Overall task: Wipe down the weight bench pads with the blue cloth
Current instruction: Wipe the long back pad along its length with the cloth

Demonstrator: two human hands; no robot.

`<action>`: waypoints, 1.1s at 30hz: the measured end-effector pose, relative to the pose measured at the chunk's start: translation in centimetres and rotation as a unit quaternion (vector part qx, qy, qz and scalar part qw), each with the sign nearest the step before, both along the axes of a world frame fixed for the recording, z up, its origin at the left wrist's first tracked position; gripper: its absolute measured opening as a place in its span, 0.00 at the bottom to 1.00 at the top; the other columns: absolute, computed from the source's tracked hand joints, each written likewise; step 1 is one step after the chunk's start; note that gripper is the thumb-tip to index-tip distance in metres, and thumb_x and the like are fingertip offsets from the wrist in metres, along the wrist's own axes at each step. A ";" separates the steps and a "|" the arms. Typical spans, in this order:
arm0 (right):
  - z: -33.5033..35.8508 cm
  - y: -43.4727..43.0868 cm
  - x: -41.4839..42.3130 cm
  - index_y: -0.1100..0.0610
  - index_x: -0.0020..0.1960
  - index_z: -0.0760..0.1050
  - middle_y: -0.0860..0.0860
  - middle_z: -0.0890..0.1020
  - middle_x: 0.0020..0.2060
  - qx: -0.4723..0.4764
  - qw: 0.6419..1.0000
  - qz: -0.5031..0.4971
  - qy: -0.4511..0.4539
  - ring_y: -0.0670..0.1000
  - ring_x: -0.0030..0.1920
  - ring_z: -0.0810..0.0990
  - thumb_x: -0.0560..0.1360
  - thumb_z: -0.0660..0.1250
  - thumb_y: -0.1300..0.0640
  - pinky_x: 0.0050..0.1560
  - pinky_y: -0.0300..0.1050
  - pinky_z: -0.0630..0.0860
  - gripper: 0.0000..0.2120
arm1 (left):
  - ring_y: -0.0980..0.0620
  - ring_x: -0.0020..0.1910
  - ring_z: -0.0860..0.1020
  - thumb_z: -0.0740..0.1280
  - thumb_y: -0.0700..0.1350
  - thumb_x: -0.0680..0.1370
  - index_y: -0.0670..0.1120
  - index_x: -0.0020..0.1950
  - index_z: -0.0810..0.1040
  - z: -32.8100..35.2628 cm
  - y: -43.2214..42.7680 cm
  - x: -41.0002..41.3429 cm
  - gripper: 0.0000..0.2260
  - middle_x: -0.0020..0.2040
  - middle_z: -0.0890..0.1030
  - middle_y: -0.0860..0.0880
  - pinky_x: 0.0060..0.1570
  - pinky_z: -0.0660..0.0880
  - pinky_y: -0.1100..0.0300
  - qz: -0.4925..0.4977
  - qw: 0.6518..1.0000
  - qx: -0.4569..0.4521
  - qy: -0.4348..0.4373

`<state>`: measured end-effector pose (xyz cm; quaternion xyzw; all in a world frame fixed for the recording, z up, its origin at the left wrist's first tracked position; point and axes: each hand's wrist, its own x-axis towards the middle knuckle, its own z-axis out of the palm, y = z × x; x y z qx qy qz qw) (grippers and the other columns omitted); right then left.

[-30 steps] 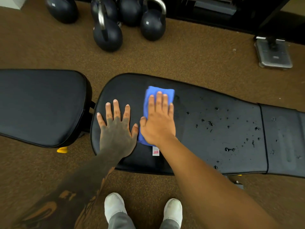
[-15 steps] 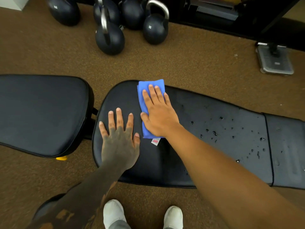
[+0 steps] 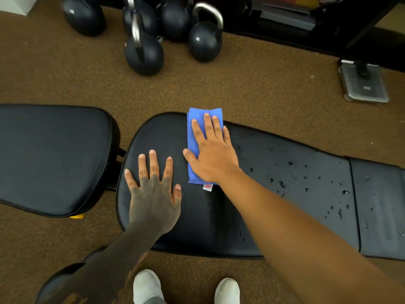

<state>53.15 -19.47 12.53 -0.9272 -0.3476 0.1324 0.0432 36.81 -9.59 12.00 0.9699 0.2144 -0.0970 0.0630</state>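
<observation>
**Cloth at the far edge, wet patch off to the right**

The right hand [image 3: 210, 154] lies flat and open on the blue cloth [image 3: 194, 137], palm down, fingers stretched toward the far edge of the long bench pad [image 3: 274, 216]. It pins the cloth by pressure, not by a closed grasp. The folded cloth runs lengthwise across the pad's width, its far end just overhanging the far rim and its white tag [image 3: 207, 187] trailing at the near end. The left hand [image 3: 153, 194] is spread open beside it, braced on the bare pad and holding nothing.

The pad's long axis runs left to right, and the water droplets [image 3: 306, 183] lie to the right of the cloth, on the same side as the right forearm. The right hand is therefore the nearer one, and the wiping likely has to travel rightward along the pad. The separate seat pad [image 3: 54, 159] on the left looks dry. Well beyond, kettlebells [image 3: 143, 54] stand on the floor.
</observation>
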 end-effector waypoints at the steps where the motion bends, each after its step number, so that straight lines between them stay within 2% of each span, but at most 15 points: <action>1: -0.1 -0.9 0.0 0.51 0.81 0.42 0.56 0.42 0.80 -0.002 1.000 0.000 -0.002 0.57 0.79 0.38 0.79 0.50 0.36 0.77 0.59 0.41 0.37 | 0.36 0.79 0.48 0.53 0.57 0.80 0.48 0.80 0.51 0.1 0.0 0.1 0.30 0.80 0.50 0.37 0.72 0.52 0.29 -0.001 1.000 0.001 0.003; 7: -0.2 -1.3 2.2 0.54 0.81 0.41 0.59 0.41 0.79 -0.012 0.992 -0.126 0.009 0.59 0.79 0.37 0.81 0.48 0.41 0.77 0.58 0.40 0.34 | 0.36 0.79 0.48 0.54 0.57 0.80 0.49 0.80 0.51 0.5 -0.2 0.5 0.30 0.81 0.51 0.38 0.72 0.50 0.29 -0.016 1.000 0.003 0.001; 14: -0.1 -5.7 -1.5 0.54 0.81 0.41 0.57 0.40 0.80 -0.002 1.000 -0.011 0.000 0.56 0.79 0.36 0.81 0.48 0.40 0.78 0.56 0.39 0.35 | 0.36 0.79 0.48 0.53 0.57 0.80 0.49 0.80 0.53 0.6 -2.2 1.9 0.29 0.81 0.51 0.38 0.73 0.48 0.30 -0.032 0.999 -0.010 -0.028; 17: -0.3 -8.1 -0.9 0.55 0.81 0.40 0.56 0.39 0.80 -0.017 0.998 -0.058 -0.006 0.56 0.79 0.36 0.81 0.48 0.41 0.78 0.56 0.40 0.34 | 0.37 0.80 0.47 0.51 0.58 0.80 0.50 0.80 0.50 0.3 -2.9 1.9 0.30 0.81 0.49 0.39 0.74 0.49 0.31 -0.049 0.999 -0.006 -0.012; 21: 0.0 -6.6 1.4 0.56 0.80 0.40 0.59 0.39 0.79 -0.022 0.988 -0.152 0.014 0.59 0.79 0.36 0.81 0.49 0.42 0.77 0.58 0.39 0.34 | 0.37 0.80 0.44 0.49 0.59 0.80 0.50 0.80 0.46 0.0 -3.0 1.8 0.31 0.81 0.47 0.39 0.74 0.47 0.32 -0.049 0.999 -0.001 -0.004; 24: 0.2 -6.3 -0.4 0.55 0.80 0.39 0.60 0.39 0.79 -0.017 0.994 -0.111 0.011 0.60 0.78 0.35 0.81 0.48 0.42 0.77 0.59 0.39 0.34 | 0.37 0.80 0.45 0.52 0.58 0.80 0.50 0.80 0.48 -0.1 -3.0 1.8 0.31 0.81 0.48 0.39 0.74 0.47 0.31 -0.050 0.999 -0.004 -0.010; 28: 0.1 -10.4 -3.9 0.52 0.81 0.41 0.57 0.39 0.80 0.002 0.999 -0.034 0.015 0.57 0.79 0.35 0.81 0.49 0.41 0.78 0.57 0.40 0.34 | 0.37 0.80 0.46 0.53 0.57 0.80 0.49 0.80 0.50 -0.1 -3.0 1.7 0.31 0.81 0.49 0.39 0.74 0.48 0.31 -0.048 0.999 -0.011 -0.012; 33: -0.1 -11.3 -1.9 0.54 0.81 0.40 0.58 0.38 0.79 -0.016 0.988 -0.151 0.019 0.58 0.79 0.36 0.81 0.49 0.43 0.78 0.57 0.41 0.34 | 0.37 0.80 0.45 0.50 0.58 0.81 0.50 0.80 0.49 0.0 -2.9 1.8 0.30 0.81 0.48 0.39 0.74 0.47 0.31 -0.050 0.999 -0.009 -0.007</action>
